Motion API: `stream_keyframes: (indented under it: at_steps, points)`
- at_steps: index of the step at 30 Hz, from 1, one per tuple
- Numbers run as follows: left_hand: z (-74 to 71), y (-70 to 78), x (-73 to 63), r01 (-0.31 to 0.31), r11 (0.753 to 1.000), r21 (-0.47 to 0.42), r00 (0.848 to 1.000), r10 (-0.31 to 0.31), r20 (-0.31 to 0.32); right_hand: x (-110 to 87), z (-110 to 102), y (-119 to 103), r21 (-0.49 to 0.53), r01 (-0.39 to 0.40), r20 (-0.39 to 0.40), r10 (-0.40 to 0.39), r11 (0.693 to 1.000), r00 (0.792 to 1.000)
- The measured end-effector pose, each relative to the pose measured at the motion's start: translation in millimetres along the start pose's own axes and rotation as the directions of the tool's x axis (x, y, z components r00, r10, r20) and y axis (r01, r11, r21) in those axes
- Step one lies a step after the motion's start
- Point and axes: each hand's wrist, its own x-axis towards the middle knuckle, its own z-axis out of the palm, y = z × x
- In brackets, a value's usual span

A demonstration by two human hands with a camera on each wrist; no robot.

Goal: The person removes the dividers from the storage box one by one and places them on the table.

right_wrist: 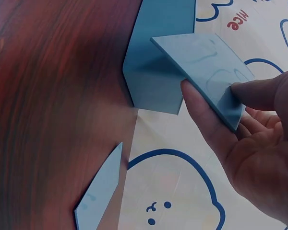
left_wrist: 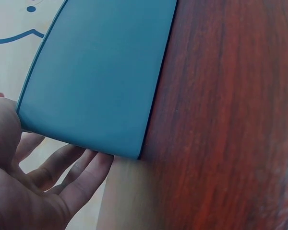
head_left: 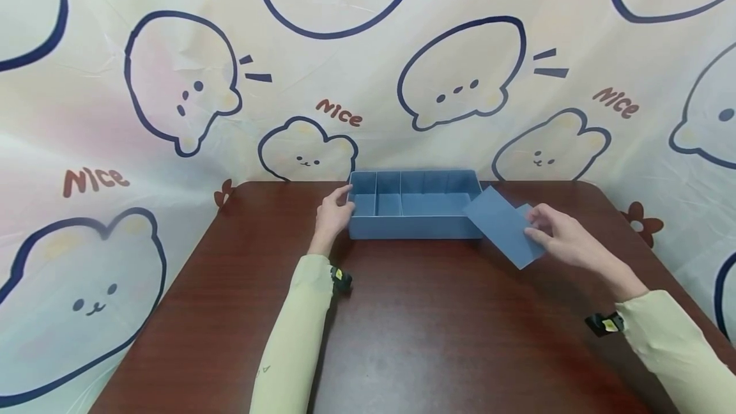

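A blue compartment box (head_left: 414, 227) stands open-topped on the table, with upright dividers in its left part. My left hand (head_left: 333, 214) holds its left end, thumb at the rim and fingers along the end wall; in the left wrist view the fingers (left_wrist: 89, 184) touch the short edge of the box's long wall (left_wrist: 98, 76). Beside the right end, my right hand (head_left: 560, 232) pinches a flat blue panel (head_left: 506, 225) between thumb and fingers. The panel (right_wrist: 201, 62) is tilted and raised, one corner overlapping the box's right end in the head view.
A second thin blue panel (right_wrist: 100, 191) lies on the table near its right part, mostly hidden behind the held one in the head view. The dark brown table (head_left: 402, 324) meets a printed cloth backdrop (head_left: 368, 82) along the back and sides.
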Motion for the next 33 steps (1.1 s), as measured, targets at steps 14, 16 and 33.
stream_keyframes:
  at_steps: [14, 16, 33]
  points:
    - [-2.5, 0.2, -1.1, 0.013, 1.000, 0.001, 1.000, -0.013, -0.001, -10.3, 0.9, 18.7, -0.048, 0.004, 0.046, -0.002, 0.999, 0.999]
    - [-2.6, -0.2, -1.1, 0.011, 1.000, 0.003, 1.000, -0.011, -0.003, -11.2, 1.0, 20.7, -0.048, -0.002, 0.055, 0.004, 0.999, 0.998]
    - [-0.3, -0.2, -0.3, 0.003, 1.000, 0.001, 1.000, -0.003, -0.002, -25.4, -6.5, 27.7, -0.023, -0.057, 0.134, 0.059, 0.998, 0.989]
